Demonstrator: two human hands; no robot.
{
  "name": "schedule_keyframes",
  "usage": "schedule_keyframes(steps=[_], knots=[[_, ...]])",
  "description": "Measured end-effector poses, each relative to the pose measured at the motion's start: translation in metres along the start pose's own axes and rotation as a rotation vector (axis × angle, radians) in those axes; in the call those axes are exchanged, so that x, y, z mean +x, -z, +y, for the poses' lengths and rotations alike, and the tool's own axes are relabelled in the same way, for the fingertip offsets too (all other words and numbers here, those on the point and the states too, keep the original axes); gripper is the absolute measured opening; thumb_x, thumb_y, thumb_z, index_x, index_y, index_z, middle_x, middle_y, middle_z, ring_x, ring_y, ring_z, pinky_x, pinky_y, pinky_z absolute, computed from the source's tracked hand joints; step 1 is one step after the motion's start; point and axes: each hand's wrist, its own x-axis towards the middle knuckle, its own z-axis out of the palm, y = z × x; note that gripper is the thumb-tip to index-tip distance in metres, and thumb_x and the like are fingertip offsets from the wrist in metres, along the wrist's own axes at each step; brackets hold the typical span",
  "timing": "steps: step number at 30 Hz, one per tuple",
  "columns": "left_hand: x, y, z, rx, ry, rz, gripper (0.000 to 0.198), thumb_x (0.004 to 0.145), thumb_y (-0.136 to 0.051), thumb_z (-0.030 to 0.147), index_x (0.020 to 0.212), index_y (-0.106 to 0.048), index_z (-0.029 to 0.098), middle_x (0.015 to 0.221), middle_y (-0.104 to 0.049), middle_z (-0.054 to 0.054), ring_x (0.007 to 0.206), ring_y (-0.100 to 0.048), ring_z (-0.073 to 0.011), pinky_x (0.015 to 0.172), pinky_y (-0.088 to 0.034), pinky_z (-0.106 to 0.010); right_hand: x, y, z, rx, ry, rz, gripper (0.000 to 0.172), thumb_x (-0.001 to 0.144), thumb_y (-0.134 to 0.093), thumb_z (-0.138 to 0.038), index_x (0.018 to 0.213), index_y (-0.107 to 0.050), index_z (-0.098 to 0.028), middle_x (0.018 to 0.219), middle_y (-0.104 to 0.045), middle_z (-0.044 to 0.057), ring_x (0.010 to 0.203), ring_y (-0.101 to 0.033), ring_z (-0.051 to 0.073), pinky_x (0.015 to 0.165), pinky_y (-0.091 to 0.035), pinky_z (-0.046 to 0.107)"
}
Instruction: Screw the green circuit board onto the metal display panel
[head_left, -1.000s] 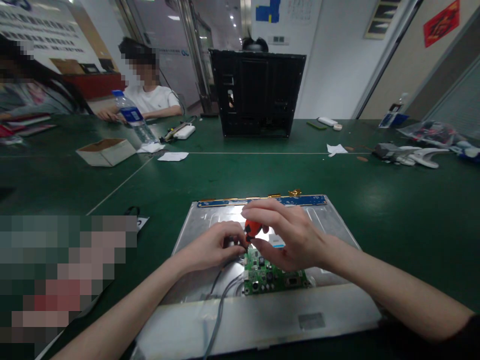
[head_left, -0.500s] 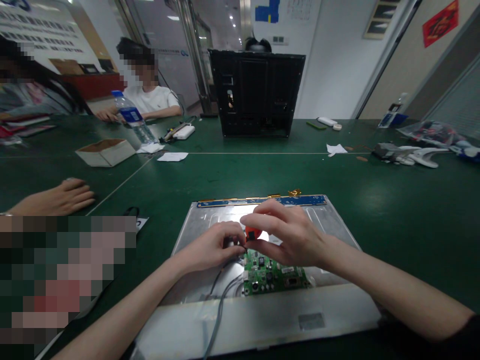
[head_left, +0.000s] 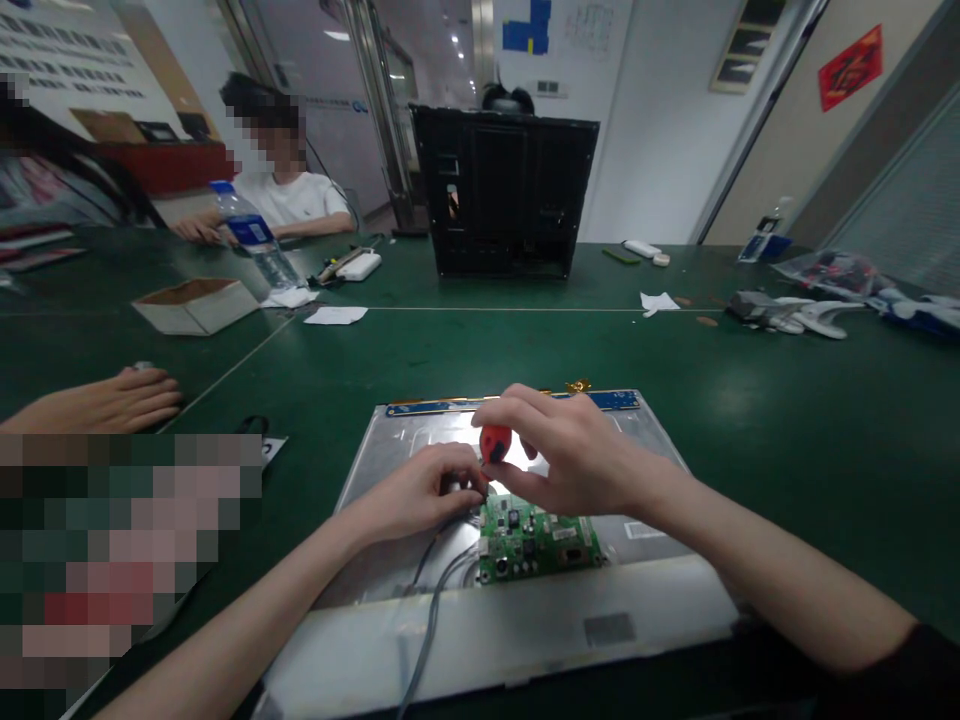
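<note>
A silver display panel (head_left: 525, 610) lies on the green table, carrying a green circuit board (head_left: 544, 550) and a blue strip board (head_left: 615, 401) along its far edge. Between the thumb and fingers of my right hand (head_left: 566, 450) is a red-and-black screwdriver (head_left: 495, 443), its handle upright over the board's far left corner. My left hand (head_left: 439, 485) is closed at that same corner, fingertips pinched close below the handle; what they hold is hidden. Grey cables (head_left: 435, 620) run from the board's left side towards me.
A black monitor housing (head_left: 506, 190) stands across the table. At left are a co-worker's hand (head_left: 112, 400), an open box (head_left: 196, 305) and a water bottle (head_left: 259, 240). White-and-grey tools (head_left: 787, 312) and a plastic bag (head_left: 832, 272) lie at right.
The fingers of my right hand have shifted around the screwdriver handle, and more of its red top shows. My left hand stays at the board's corner. The whole view has swung slightly.
</note>
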Motion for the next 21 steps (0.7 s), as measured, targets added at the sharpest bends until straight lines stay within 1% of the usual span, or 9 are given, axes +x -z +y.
schedule_keyframes(steps=[4,6,11,13,15,17,21], knots=[[0.000,0.001,0.001,0.017,0.001,0.014,0.010,0.085,-0.061,0.025,0.086,-0.069,0.019,0.081,-0.066,-0.001,0.073,-0.058,-0.0182,0.067,-0.044,-0.029,0.017,0.020,-0.012,-0.084,-0.175,-0.229,0.020,0.094,-0.062,-0.023,0.113,-0.054,-0.019,0.102,-0.069,0.003,0.072,-0.059,0.013,0.057,-0.033,0.026],[0.000,0.000,0.000,0.027,0.015,0.010,0.010,0.085,-0.061,0.025,0.086,-0.069,0.019,0.079,-0.066,-0.001,0.071,-0.057,-0.0178,0.066,-0.044,-0.029,0.022,0.026,-0.019,-0.102,-0.240,-0.299,0.018,0.095,-0.062,-0.023,0.111,-0.054,-0.019,0.100,-0.070,0.002,0.074,-0.060,0.014,0.059,-0.033,0.026],[0.002,0.000,-0.005,0.008,0.004,-0.012,0.012,0.085,-0.061,0.027,0.088,-0.069,0.018,0.080,-0.068,-0.002,0.070,-0.058,-0.0178,0.066,-0.045,-0.029,0.027,0.034,-0.032,-0.123,-0.352,-0.350,0.019,0.098,-0.059,-0.027,0.113,-0.055,-0.017,0.105,-0.072,0.007,0.077,-0.063,0.018,0.059,-0.033,0.028],[0.002,0.001,-0.006,0.017,-0.001,-0.017,0.014,0.085,-0.062,0.029,0.087,-0.070,0.018,0.080,-0.068,-0.002,0.071,-0.058,-0.0181,0.067,-0.045,-0.029,0.028,0.038,-0.035,-0.141,-0.378,-0.369,0.019,0.097,-0.057,-0.024,0.114,-0.055,-0.015,0.105,-0.073,0.009,0.077,-0.064,0.019,0.057,-0.032,0.029],[0.003,0.002,-0.005,0.022,-0.005,-0.031,0.015,0.086,-0.061,0.029,0.088,-0.071,0.018,0.082,-0.068,-0.002,0.073,-0.058,-0.0185,0.068,-0.045,-0.030,0.030,0.041,-0.038,-0.163,-0.398,-0.394,0.019,0.096,-0.055,-0.020,0.114,-0.057,-0.014,0.101,-0.073,0.010,0.074,-0.064,0.019,0.055,-0.030,0.029],[0.003,0.002,-0.004,0.025,0.002,-0.037,0.015,0.086,-0.061,0.029,0.088,-0.072,0.018,0.083,-0.068,-0.003,0.074,-0.058,-0.0187,0.069,-0.046,-0.030,0.033,0.045,-0.040,-0.181,-0.398,-0.410,0.017,0.095,-0.056,-0.018,0.111,-0.060,-0.013,0.096,-0.074,0.009,0.071,-0.063,0.018,0.052,-0.029,0.029],[0.003,0.002,-0.002,0.032,0.024,-0.027,0.014,0.085,-0.061,0.029,0.086,-0.070,0.018,0.081,-0.067,-0.002,0.075,-0.058,-0.0192,0.069,-0.046,-0.030,0.038,0.050,-0.043,-0.174,-0.373,-0.412,0.008,0.093,-0.061,-0.017,0.098,-0.066,-0.015,0.089,-0.074,0.008,0.068,-0.062,0.017,0.053,-0.030,0.029]])
